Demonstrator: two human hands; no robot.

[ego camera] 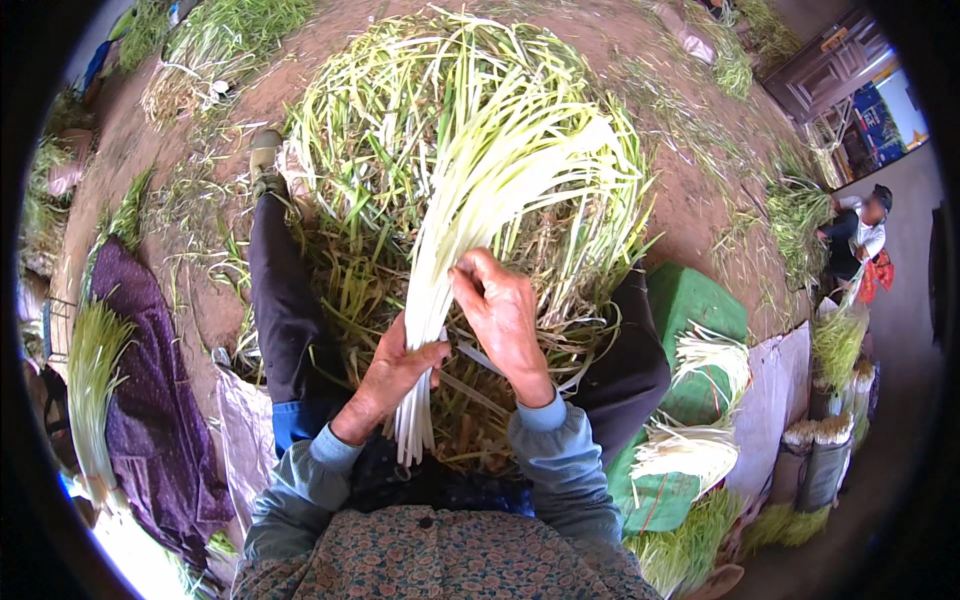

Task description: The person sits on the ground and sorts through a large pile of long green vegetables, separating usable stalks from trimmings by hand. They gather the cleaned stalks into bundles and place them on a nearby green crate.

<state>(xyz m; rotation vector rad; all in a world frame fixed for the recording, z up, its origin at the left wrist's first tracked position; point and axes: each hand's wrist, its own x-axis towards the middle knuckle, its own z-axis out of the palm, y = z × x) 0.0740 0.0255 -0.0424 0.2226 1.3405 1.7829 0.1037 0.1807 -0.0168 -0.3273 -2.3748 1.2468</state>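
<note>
A bundle of long, blanched chive-like greens [465, 217] slants up between my knees, white at the lower stalks and yellow-green at its drooping tips. My left hand [397, 367] wraps around the white stalks, with the stalk ends hanging below the fist. At the bundle's right edge is my right hand [499, 319], its fingers curled and the fingertips against the stalks. Whether a single strand is pinched there is hidden. Beneath the bundle lies a large heap of loose green and yellowed leaves [375, 187], with dry scraps nearer my lap.
Two pale bunches [686, 454] rest on a green cloth-covered support [694, 300] at my right. At left, a tied bunch [94, 375] lies beside a purple cloth [146, 390]. Wrapped bundles [825, 457] stand far right. A person [862, 232] sits beyond, near more greens.
</note>
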